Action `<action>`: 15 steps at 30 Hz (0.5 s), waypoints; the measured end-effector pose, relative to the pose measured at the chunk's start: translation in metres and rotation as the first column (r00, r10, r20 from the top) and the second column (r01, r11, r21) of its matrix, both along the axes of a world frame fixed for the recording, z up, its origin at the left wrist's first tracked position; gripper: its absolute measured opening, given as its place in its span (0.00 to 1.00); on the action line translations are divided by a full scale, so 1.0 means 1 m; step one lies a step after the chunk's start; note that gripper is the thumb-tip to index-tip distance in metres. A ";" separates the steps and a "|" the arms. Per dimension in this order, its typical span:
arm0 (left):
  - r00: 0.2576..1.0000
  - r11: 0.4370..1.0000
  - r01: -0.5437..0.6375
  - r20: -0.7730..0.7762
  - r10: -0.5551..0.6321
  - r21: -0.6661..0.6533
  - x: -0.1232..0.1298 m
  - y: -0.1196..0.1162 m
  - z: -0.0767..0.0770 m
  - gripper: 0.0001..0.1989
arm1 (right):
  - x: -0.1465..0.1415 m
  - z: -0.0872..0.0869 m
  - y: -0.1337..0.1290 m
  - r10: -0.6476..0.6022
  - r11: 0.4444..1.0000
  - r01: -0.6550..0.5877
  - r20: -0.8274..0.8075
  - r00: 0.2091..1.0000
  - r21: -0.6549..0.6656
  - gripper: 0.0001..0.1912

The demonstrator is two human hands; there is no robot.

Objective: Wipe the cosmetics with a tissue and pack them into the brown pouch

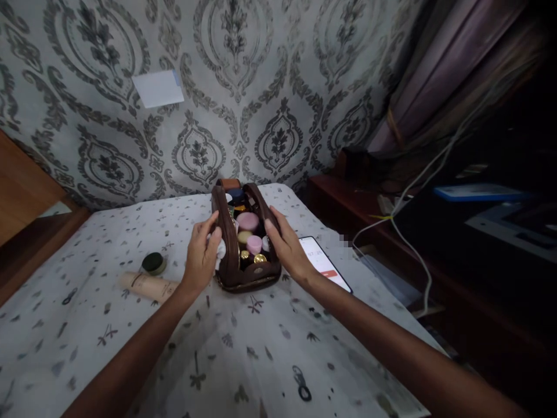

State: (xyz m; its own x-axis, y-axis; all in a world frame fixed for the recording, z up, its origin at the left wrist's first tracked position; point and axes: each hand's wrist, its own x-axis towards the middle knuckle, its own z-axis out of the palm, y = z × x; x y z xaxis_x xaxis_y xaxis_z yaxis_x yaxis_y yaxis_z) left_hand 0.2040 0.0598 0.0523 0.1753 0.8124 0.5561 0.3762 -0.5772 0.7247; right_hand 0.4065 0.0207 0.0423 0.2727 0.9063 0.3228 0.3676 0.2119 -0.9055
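A brown zippered bag (226, 249) stands open on the patterned cloth, filled with several jars and bottles, among them a pink-lidded jar (248, 221), a smaller pink jar (254, 244) and a gold cap (260, 259). My left hand (202, 252) is against the bag's left side, fingers bent, beside a crumpled white item (221, 249). Against the right wall of the bag, my right hand (285, 241) holds the edge with its fingers. To the left lie a beige tube (148, 285), partly behind my left forearm, and a dark-lidded jar (154, 263).
A phone (324, 264) with a lit screen lies right of the bag. White cables (429, 168) hang over dark furniture (487, 255) on the right. A wooden panel (26, 191) stands at the left, patterned wallpaper (235, 116) behind.
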 end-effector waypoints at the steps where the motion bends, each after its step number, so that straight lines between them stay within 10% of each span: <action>1: 1.000 1.000 -0.021 0.014 0.021 0.004 -0.003 -0.002 0.001 0.21 | 0.001 -0.001 -0.005 -0.003 1.000 0.003 -0.019 1.000 -0.017 0.37; 15: 0.984 0.983 -0.012 -0.170 0.043 0.183 -0.005 -0.040 -0.032 0.24 | -0.033 -0.032 -0.051 -0.046 0.999 0.048 -0.089 0.995 0.026 0.37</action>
State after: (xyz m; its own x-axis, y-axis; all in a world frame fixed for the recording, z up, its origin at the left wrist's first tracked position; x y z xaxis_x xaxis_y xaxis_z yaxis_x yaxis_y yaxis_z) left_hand 0.1989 0.0195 0.0203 0.2605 0.7074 0.6570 0.5040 -0.6801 0.5324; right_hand 0.3734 -0.0298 0.0099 0.3432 0.8829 0.3206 0.2967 0.2219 -0.9288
